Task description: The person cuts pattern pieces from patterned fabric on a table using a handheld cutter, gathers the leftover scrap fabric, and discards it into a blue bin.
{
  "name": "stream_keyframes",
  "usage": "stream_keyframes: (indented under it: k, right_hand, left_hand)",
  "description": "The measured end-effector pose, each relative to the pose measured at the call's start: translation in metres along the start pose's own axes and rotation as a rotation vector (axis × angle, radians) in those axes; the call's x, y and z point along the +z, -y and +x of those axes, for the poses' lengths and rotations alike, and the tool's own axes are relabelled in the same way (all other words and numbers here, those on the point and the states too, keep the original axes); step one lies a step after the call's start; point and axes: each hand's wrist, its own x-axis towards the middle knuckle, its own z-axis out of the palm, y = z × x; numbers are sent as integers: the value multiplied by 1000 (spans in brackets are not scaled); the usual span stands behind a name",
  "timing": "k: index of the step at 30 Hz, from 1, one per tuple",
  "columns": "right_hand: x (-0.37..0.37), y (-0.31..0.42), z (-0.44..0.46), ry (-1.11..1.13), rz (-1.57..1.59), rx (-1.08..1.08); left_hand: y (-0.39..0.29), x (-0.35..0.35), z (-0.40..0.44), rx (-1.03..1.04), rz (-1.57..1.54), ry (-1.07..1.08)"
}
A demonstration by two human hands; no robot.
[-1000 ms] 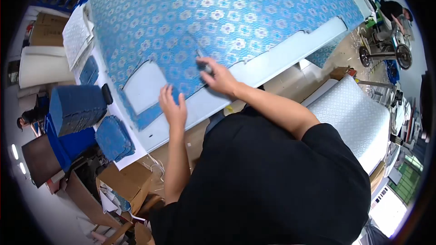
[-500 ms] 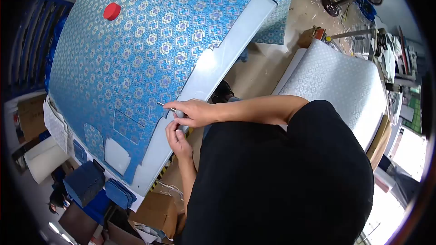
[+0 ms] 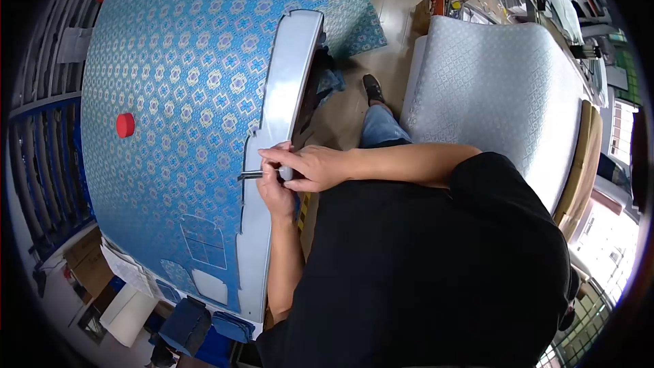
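Over the pale edge strip of the table [image 3: 286,68], both hands meet around a thin metal tool with a rounded grey handle [image 3: 286,173]. My right hand [image 3: 317,167] is closed on the handle, its index finger extended. Just under it, my left hand [image 3: 274,189] is closed against the tool; whether it grips the shaft or a separate small part cannot be made out. The dark shaft points left over the blue patterned sheet [image 3: 184,95]. Cut outlines and a pale cut-out gap [image 3: 210,286] show in the sheet near the lower end.
A red round object [image 3: 125,125] sits on the sheet. Stacked blue pieces [image 3: 233,326] lie at the lower end. On the right is a large silver patterned roll [image 3: 484,88], with a small box [image 3: 438,4] beyond it. Blue racks [image 3: 51,170] stand at the left.
The view has turned and the person has moved along the table. My left hand has come off the sheet to join my right hand at the tool. The red object has come into view.
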Motion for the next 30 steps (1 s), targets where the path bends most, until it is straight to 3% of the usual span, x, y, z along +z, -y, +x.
stream_keyframes:
  k: [2,5,9,12,14,16,17,19,22,25,28,29,30]
  right_hand:
    - [-42,-19,1,-8,81,39]
    - [-109,-72,-11,-239,250,-5]
    - [-225,-192,-43,-630,323,163]
    - [-328,-299,-80,-687,204,702]
    - [-370,-397,-112,-598,64,1007]
    - [-423,-441,-118,-561,190,1326]
    - [-432,-481,-118,-557,206,1331]
    - [-429,-556,-116,-923,379,1280]
    - [-423,-571,-48,-1102,547,1332]
    - [-334,-564,57,-566,1030,1170]
    - [-290,-441,126,-266,1711,446]
    - [-269,-426,139,-192,1825,317]
    - [-258,-417,145,-157,1842,367]
  left_hand:
    - [-4,17,42,78,207,-107]
    - [-4,47,117,104,325,-319]
    - [27,72,203,117,500,-698]
    - [59,78,230,18,568,-1014]
    - [64,89,234,20,747,-980]
    - [60,99,239,-10,902,-1010]
    - [59,101,241,-13,918,-1008]
    - [65,100,245,27,919,-1083]
    - [70,80,240,61,963,-1064]
    - [71,69,236,71,977,-1045]
    - [72,69,233,80,1018,-1048]
    - [71,68,233,89,1024,-1033]
    - [71,70,236,88,1005,-1090]
